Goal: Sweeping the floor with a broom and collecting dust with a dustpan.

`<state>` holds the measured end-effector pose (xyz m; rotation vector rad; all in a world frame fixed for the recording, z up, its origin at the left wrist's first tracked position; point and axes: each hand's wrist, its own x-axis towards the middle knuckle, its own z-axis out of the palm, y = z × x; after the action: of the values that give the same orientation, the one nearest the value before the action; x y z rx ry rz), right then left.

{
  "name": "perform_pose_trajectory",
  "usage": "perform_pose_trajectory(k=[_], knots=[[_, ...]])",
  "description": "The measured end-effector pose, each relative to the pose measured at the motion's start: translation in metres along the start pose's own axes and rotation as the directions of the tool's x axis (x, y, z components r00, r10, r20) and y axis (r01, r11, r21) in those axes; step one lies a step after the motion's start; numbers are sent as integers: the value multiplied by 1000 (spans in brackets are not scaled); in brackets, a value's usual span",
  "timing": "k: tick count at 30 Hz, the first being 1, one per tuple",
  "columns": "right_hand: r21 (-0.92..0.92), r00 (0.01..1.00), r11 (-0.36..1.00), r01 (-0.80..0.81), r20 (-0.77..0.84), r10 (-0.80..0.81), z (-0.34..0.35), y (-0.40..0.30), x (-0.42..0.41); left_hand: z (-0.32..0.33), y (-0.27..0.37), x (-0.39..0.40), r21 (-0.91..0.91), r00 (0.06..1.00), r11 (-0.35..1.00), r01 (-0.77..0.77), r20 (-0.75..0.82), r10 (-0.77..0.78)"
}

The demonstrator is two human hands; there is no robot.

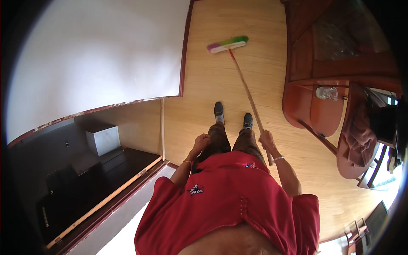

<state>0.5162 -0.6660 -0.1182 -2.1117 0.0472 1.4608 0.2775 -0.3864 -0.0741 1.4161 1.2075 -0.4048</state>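
Note:
My right hand [267, 141] is closed around the wooden handle of a broom [247, 87], near the handle's upper end. The broom's head, white with purple, yellow-green and green bristles, rests on the wood-look floor [204, 76] ahead of my feet. Reddish material covers the handle where it meets the head. My left hand [201, 142] hangs beside my left thigh with its fingers curled; nothing shows in it.
A white wall [111, 57] with dark red trim stands at left, above a recess with a dark surface and a whitish box [106, 140]. At right are a reddish wooden cabinet [301, 60], a glass jar [326, 93] on a shelf and a brown cloth [360, 140].

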Motion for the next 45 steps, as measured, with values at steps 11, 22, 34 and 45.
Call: perform_pose_trajectory(k=[11, 22, 34, 45], knots=[[-495, 903, 817, 296, -133, -408, -31, -4, -34, -49, 22, 51, 131, 998, 991, -15, -54, 22], [-408, 974, 893, 189, -38, -224, 44, -83, -33, -132, 44, 117, 12, 999, 999, 36, 13, -36], [-388, 947, 891, 234, -118, -300, -12, -233, -23, -199, 46, 168, -95, 999, 995, 40, 19, -38], [-727, 973, 647, 228, 151, -173, -85, -386, -128, -158, 178, 211, 381, 779, 683, -623, 228, 584]])
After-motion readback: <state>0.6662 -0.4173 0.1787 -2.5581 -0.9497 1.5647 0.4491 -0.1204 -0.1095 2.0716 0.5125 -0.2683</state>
